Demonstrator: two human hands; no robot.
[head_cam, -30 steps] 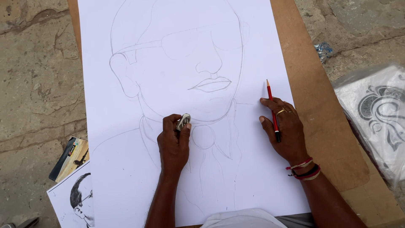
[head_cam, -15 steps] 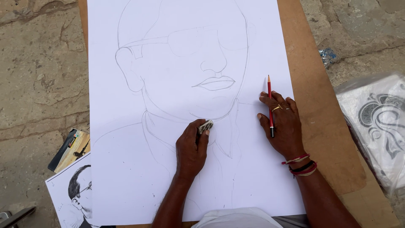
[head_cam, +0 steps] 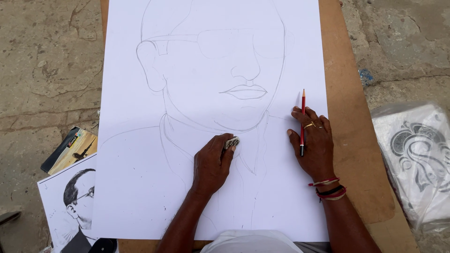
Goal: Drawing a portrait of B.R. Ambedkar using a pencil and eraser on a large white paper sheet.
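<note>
The left hand (head_cam: 212,164) pinched a small eraser (head_cam: 231,142) and pressed it on the big white sheet (head_cam: 140,187), at the collar lines of the pencil portrait, near the lower middle of the brown board (head_cam: 349,154). It looked like the correcting step; the next move would need light, short rubbing. The right hand (head_cam: 315,147) lay flat near the sheet's right edge, its grip closed on a red pencil (head_cam: 303,121). A clear bag (head_cam: 415,161) on the floor, right of the board, held probably a printed cloth.

Bits lying around the drawing board

A printed portrait (head_cam: 70,206) and a small box (head_cam: 70,150) are lying on the stone floor (head_cam: 47,70) at left; a plastic-wrapped print (head_cam: 417,159) is sitting at right.
</note>
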